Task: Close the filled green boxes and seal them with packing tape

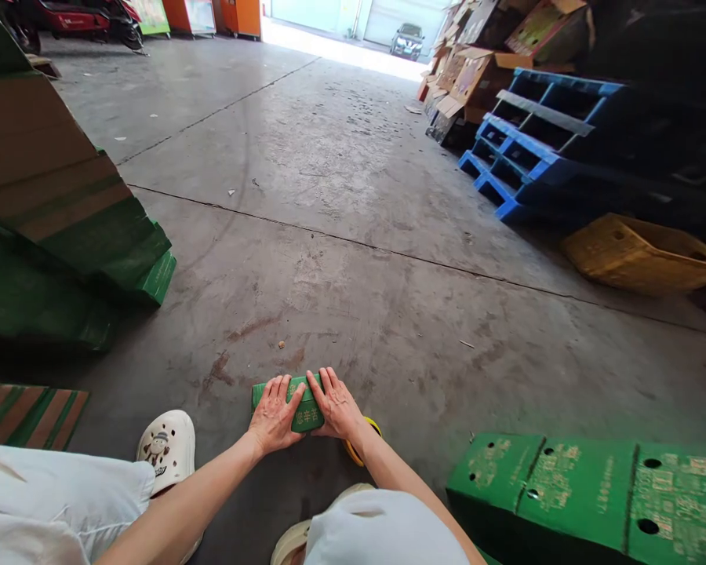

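A small green cardboard box (307, 417) with printed characters is low in the middle of the view, close to the floor between my feet. My left hand (275, 417) grips its left part, fingers laid over the top. On its right end, my right hand (335, 406) holds it the same way, and both thumbs point towards the middle. Partly behind my right wrist lies a yellow ring-shaped thing (372, 426); its kind is hidden. What the palms cover cannot be seen.
Green cartons (588, 486) stand at the lower right, and stacked green cardboard (64, 180) rises on the left. A striped cardboard sheet (32, 412) lies beside my white shoe (173, 439). Blue pallets (523, 149), a yellow basket (641, 255) and piled brown boxes (471, 78) line the right.
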The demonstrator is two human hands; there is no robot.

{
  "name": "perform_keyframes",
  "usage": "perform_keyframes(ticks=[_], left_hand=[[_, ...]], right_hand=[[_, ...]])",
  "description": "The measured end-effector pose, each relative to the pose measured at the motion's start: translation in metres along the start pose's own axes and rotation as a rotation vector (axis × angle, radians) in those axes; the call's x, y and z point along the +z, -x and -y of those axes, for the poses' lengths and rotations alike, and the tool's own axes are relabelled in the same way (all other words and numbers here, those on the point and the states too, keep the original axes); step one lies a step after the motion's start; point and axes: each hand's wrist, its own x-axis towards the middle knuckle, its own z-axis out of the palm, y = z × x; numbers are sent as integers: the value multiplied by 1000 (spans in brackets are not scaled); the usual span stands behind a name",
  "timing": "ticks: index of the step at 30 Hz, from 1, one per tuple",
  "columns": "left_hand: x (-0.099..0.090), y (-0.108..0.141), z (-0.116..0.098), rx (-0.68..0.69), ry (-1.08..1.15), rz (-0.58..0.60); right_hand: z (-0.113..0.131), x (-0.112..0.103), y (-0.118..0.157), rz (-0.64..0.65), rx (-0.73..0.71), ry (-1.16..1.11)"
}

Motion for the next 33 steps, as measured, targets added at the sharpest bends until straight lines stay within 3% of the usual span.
perform_keyframes(ticks=[6, 14, 24, 30, 33], left_hand=[[-2, -1, -1, 28, -39, 48], [-2, 1, 13, 147, -34, 112], [-10, -1, 9, 143, -78, 137], [-7, 1, 18, 236, -66, 163], [-6, -1, 23, 259, -53, 168]], right_hand=[[16, 17, 12, -76, 91, 27], [24, 17, 14, -71, 120, 65], [24, 20, 14, -53, 146, 70], [36, 41, 22, -142, 231, 14], [33, 41, 20, -153, 223, -74]])
